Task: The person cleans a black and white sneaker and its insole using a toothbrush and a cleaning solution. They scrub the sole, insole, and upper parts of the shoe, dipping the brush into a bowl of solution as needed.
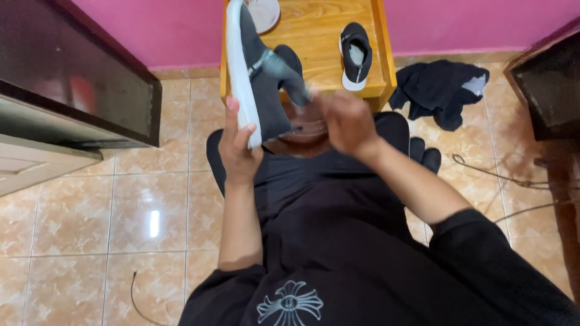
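At upper centre of the frame, the left hand (238, 148) clamps a grey white-soled shoe (257, 78). The blurred right hand (345, 124) is beside it; its grip cannot be told. A second shoe (355, 55) lies on the wooden desk (314, 36).

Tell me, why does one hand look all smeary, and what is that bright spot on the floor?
In the head view, the right hand is smeared by motion blur, while the left hand gripping the dark grey knit shoe with a white sole looks sharper; also in the head view, the bright patch is glare on the glossy beige floor tiles.
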